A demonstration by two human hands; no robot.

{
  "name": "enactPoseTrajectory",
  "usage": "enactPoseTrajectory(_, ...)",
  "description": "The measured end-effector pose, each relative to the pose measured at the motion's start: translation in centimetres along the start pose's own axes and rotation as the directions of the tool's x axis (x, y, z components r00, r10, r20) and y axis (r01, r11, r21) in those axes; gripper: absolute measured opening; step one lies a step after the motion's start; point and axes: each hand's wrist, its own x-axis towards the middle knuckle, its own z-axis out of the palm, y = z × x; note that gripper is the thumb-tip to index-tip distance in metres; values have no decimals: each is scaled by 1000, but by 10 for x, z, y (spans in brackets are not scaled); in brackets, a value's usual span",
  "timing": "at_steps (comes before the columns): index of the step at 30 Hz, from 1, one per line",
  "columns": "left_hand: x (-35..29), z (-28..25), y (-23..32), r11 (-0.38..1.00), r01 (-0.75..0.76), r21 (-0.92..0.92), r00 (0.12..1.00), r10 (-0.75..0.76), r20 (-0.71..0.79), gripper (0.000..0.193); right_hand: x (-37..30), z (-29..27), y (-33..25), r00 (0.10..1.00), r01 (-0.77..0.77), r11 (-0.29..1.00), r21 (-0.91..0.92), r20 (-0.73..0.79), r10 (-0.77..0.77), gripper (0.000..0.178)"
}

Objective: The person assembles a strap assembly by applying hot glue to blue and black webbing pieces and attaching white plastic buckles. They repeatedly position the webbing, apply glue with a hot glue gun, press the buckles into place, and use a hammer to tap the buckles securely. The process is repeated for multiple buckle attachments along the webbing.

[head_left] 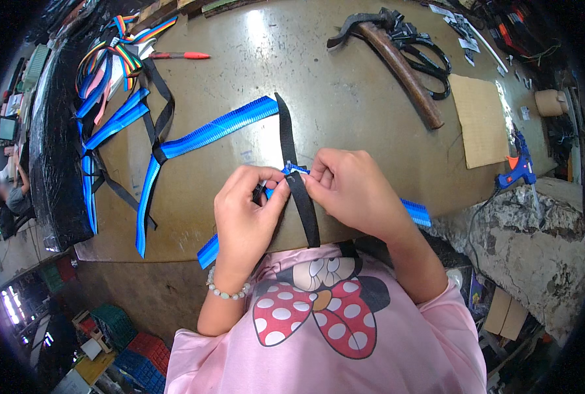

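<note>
The black strap [303, 210] is left of the hammer [407, 82] and closer to the person, its long way running toward them, while the left hand [246, 203] and right hand [355, 187], both just as near, pinch its middle with some blue ribbon [295, 169].

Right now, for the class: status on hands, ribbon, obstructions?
Left hand, right hand pinching blue ribbon. Black strap crosses it. Hammer, glue gun clear of hands.
</note>
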Motion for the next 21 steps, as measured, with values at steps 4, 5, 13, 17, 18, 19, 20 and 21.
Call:
enactPoseTrajectory(4, 1, 0, -1, 998, 62, -11, 998, -62, -9, 20, -4, -4, -3, 995, 74, 985, -159, -49, -82, 16)
enactPoseTrajectory(5, 1, 0, -1, 999, 50, 21, 999, -50, -4, 21, -4, -5, -6, 980, 171, 975, -141, -74, -182, 15)
enactPoseTrajectory(13, -8, 6, -2, 984, -61, 168, 996, 72, -56, 21, 37, -10, -12, 972, 169, 960, 223, 122, -199, 12)
enactPoseTrajectory(17, -9, 9, -3, 971, -133, 201, 986, 149, -71, 17, 52, -4, -3, 989, 60, 951, 303, 111, -98, 14)
enactPoseTrajectory(18, -9, 10, -4, 966, -147, 213, 984, 165, -71, 17, 55, -4, -3, 992, 32, 959, 280, 109, -65, 13)
enactPoseTrajectory(19, -9, 10, -4, 962, -154, 227, 983, 173, -66, 16, 58, -5, -5, 991, 11, 972, 235, 124, -42, 13)
enactPoseTrajectory(20, -10, 9, -4, 954, -165, 251, 982, 182, -49, 14, 63, -8, -9, 989, -20, 982, 188, 150, -8, 13)
enactPoseTrajectory(21, -11, 9, -4, 947, -172, 273, 981, 190, -42, 16, 65, -10, -13, 979, -90, 987, 136, 196, 62, 13)
